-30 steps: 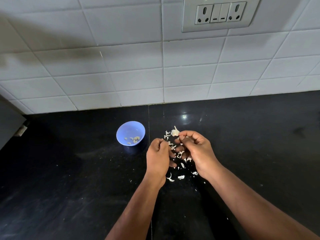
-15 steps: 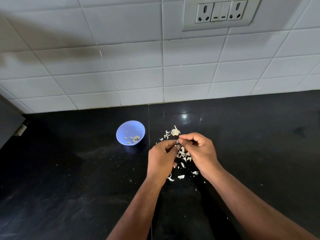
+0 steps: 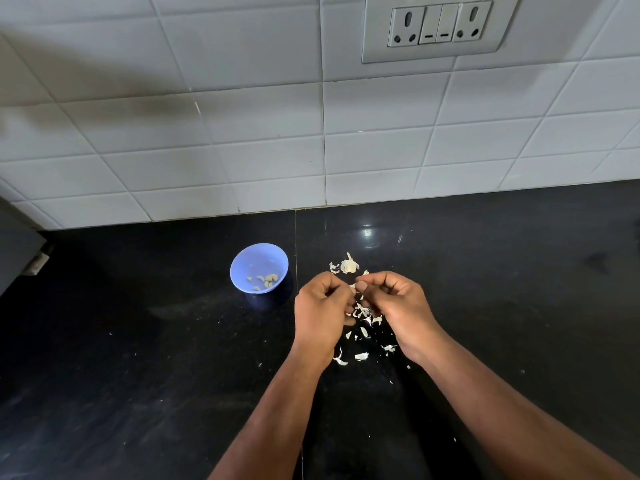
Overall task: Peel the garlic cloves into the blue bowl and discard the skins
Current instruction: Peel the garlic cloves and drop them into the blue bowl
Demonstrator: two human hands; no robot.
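A small blue bowl (image 3: 259, 267) stands on the black counter (image 3: 138, 341) with several peeled garlic cloves (image 3: 266, 280) in it. To its right my left hand (image 3: 320, 315) and my right hand (image 3: 398, 306) meet above the counter, fingertips pinching one small garlic clove (image 3: 353, 287) between them; most of it is hidden. Just behind the hands lies the rest of the garlic bulb (image 3: 349, 265). White skin scraps (image 3: 362, 341) are scattered on the counter under and between the hands.
A white tiled wall (image 3: 242, 133) rises behind the counter, with a socket and switch plate (image 3: 440, 27) at the upper right. A grey object (image 3: 17, 247) juts in at the left edge. Small skin flecks dot the counter.
My hands have drawn together: the left fingertips moved right to meet the right ones on the clove. The bowl and bulb have not moved.
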